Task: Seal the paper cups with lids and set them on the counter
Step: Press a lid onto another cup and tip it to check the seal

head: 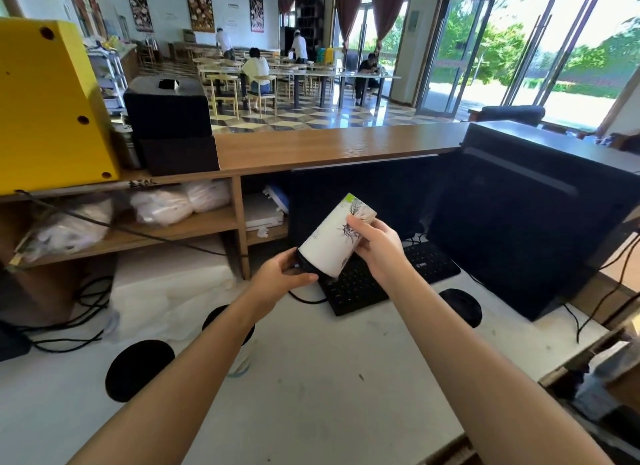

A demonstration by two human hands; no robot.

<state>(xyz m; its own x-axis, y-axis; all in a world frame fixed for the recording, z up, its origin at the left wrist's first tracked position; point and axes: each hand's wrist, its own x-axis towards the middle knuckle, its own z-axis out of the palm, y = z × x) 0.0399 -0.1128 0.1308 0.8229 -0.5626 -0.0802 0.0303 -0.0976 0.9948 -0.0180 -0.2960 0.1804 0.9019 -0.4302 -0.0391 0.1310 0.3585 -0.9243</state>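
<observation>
Both hands hold tilted paper cup above keyboard, beside monitor.

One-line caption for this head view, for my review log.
Both hands press a black lid onto a tilted paper cup: left hand at the lid, right hand gripping the cup.

- White worktable: black keyboard, three loose black lids, cables.
- Wooden counter above: yellow machine, black box.

Single head-worn wide view, forward and down over the worktable.
</observation>
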